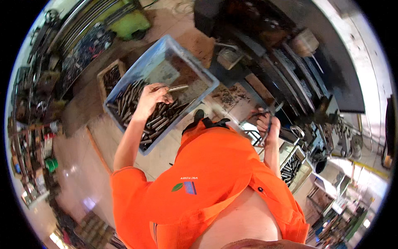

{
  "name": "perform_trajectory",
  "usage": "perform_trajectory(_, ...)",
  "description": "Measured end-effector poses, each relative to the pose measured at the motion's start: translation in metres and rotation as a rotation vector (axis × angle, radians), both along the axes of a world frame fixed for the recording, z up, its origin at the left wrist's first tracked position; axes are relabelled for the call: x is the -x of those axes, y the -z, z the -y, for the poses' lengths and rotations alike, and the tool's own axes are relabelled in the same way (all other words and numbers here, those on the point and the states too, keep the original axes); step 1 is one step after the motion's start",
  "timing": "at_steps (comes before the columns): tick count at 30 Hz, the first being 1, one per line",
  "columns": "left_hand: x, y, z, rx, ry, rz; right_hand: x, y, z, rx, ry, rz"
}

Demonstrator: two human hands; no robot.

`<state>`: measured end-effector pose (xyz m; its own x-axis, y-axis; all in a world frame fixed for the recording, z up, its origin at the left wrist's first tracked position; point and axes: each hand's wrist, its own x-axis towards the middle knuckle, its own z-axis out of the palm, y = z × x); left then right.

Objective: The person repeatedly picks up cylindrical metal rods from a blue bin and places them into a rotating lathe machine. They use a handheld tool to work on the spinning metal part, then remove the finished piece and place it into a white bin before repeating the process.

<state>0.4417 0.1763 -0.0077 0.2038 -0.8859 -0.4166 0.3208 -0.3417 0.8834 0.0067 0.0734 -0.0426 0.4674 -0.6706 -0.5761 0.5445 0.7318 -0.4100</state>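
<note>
Bin (pixel 166 43) of blue plastic, open-topped and slanting across the upper centre of the frame, with dark cylindrical metal pieces (pixel 124 99) heaped toward its left and lower end and a barer floor toward its upper right. Above the heap, left hand (pixel 154 99), grip closed on one slim metal piece (pixel 178 88), pointing rightward over the bin. Left forearm across the bin's lower-left rim, hiding some of the heap. Right of centre, right hand (pixel 269 124) with fingers curled, beside blurred dark parts; cannot tell whether gripping any of them.

Close against the bin's left side, a wooden box (pixel 100 89) of small dark parts. Farther up and left, a bright green piece of equipment (pixel 128 23) near long metal bars. Below the wooden box, an orange stick (pixel 98 149) lying along the floor (pixel 78 149). Crowding the upper right, a large dark machine (pixel 265 45) bearing a pale block (pixel 306 41). Beneath the right forearm at lower right, another box (pixel 304 179) of dark pieces. Across the lower centre, an orange shirt (pixel 207 162), blocking the view of the floor beneath.
</note>
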Motion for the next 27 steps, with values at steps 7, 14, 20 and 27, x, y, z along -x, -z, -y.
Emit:
perform_trajectory(7,0.132,-0.036,0.091,0.256,0.137,-0.258,-0.053,-0.090,0.002,0.438,-0.522,-0.456)
perform_trajectory(14,0.197,-0.042,0.110,0.303,0.337,-0.020,-0.036,-0.074,-0.013,0.466,-0.397,-0.673)
perform_trajectory(20,0.211,-0.030,0.117,0.309,0.480,0.014,-0.028,-0.067,-0.023,0.449,-0.308,-0.922)
perform_trajectory(27,0.217,-0.029,0.133,0.251,0.590,-0.058,-0.034,-0.065,-0.033,0.431,-0.208,-1.071)
